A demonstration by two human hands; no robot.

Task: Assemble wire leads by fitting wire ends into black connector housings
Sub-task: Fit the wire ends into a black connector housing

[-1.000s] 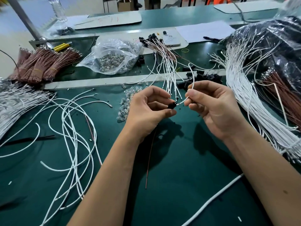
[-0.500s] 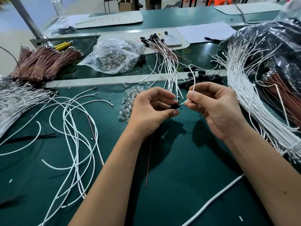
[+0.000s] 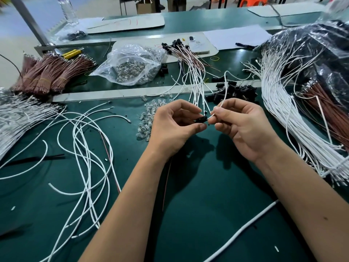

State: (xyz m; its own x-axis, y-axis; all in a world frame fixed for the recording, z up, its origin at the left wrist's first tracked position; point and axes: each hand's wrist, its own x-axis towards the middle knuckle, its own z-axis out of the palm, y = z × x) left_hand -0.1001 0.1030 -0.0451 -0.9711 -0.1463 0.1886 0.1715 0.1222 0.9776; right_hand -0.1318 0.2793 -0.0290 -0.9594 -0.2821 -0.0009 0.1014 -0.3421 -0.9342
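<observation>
We worked at a green table (image 3: 207, 214), and the biggest thing on it was the mass of white wires (image 3: 283, 118) fanned along the right edge beneath a black plastic sheet (image 3: 321, 44). On the left lay a loose tangle of white leads (image 3: 85, 140), and behind them sat bundles of brown wires (image 3: 47, 72) tied with bands. A clear bag (image 3: 132, 65) of small glassy parts lay at the back, just beside a spray of finished leads (image 3: 190, 61) with black ends. A white sheet of paper (image 3: 236, 35) lay farther back; we could read no writing or brand on it, nor on the small card near it.

Nearer us was a heap of black housings (image 3: 238, 91), and a scatter of clear bulbs (image 3: 149, 118) lay to its left. Our left hand (image 3: 173, 127) pinched one black housing (image 3: 201, 119) between thumb and fingers, above the table's middle. Our right hand (image 3: 243, 125) pinched a white wire (image 3: 225, 91) close to its tip, and that tip met the housing's open end.
</observation>
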